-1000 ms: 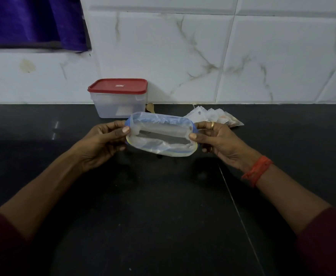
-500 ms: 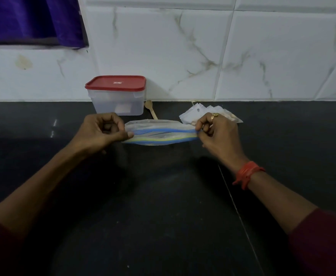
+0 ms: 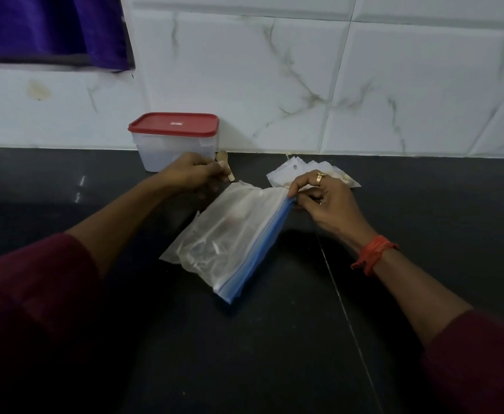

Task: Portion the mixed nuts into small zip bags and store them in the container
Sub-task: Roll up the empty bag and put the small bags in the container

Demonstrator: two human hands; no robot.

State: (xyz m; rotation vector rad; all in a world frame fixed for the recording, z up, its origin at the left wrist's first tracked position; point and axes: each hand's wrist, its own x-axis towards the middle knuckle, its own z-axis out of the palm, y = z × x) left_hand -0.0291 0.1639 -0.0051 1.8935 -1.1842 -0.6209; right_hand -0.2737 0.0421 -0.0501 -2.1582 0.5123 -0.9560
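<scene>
Letting go of the large zip bag (image 3: 229,243) with the left hand (image 3: 191,174) since a moment ago and reaching back to pinch the wooden spoon (image 3: 224,162) in curled fingers, just beside the container (image 3: 173,153) by the tiled wall, red lid (image 3: 173,124) on, contents too cloudy to tell. Pinching one end of the bag's blue zip strip (image 3: 262,249) with the right hand (image 3: 322,201) and resting the slack, seemingly near-empty bag on the dark counter (image 3: 274,354), with a heap of small zip bags (image 3: 286,171) just behind.

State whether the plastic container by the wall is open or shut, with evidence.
Shut. The red lid sits flat and level on the container, covering its whole rim; no gap shows.
</scene>
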